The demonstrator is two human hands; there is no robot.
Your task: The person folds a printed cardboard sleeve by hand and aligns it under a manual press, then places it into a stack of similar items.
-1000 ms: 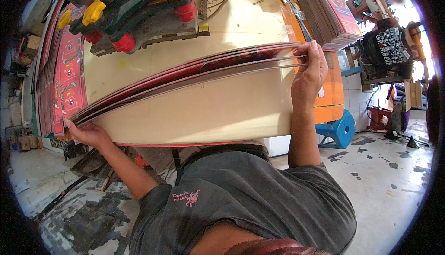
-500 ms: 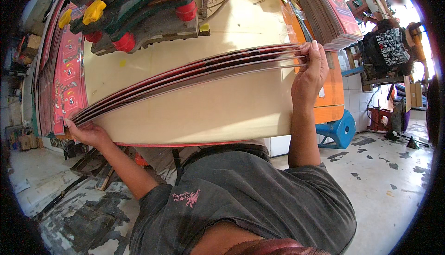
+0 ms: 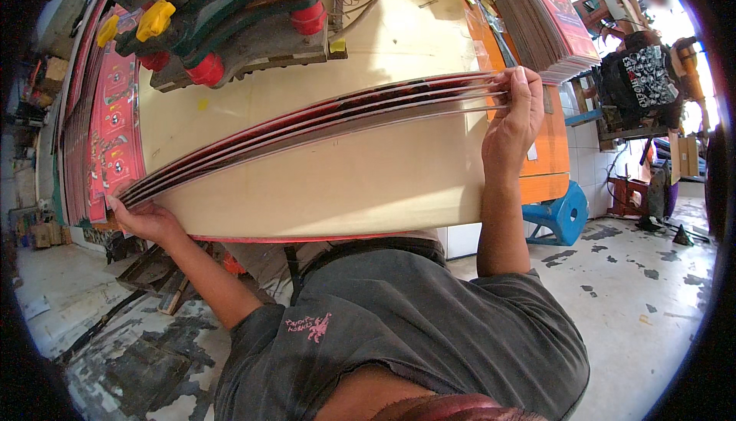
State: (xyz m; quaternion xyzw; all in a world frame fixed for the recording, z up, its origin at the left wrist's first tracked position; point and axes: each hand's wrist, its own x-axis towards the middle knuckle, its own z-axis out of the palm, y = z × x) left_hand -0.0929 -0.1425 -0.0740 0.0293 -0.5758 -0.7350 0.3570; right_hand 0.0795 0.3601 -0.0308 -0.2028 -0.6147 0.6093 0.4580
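Several long, thin printed sheets [image 3: 322, 120], dark and red with pale edges, stand edge-on above a cream-coloured work surface [image 3: 330, 191]. They look like cardboard and lie close together, with narrow gaps between their edges. My left hand [image 3: 146, 218] grips their near-left ends, thumb up. At the far-right ends, my right hand [image 3: 515, 118] has the sheets between its thumb and fingers. The bundle slants from lower left to upper right and bows slightly. The lower parts of the sheets are hard to make out.
A dark green machine [image 3: 249, 26] with red feet and yellow knobs stands at the back left. Stacked pink printed sheets [image 3: 115, 134] lie to the left. Another stack [image 3: 537, 26] is at the back right, near an orange tabletop [image 3: 546, 157]. A blue stool [image 3: 563, 214] stands right of it.
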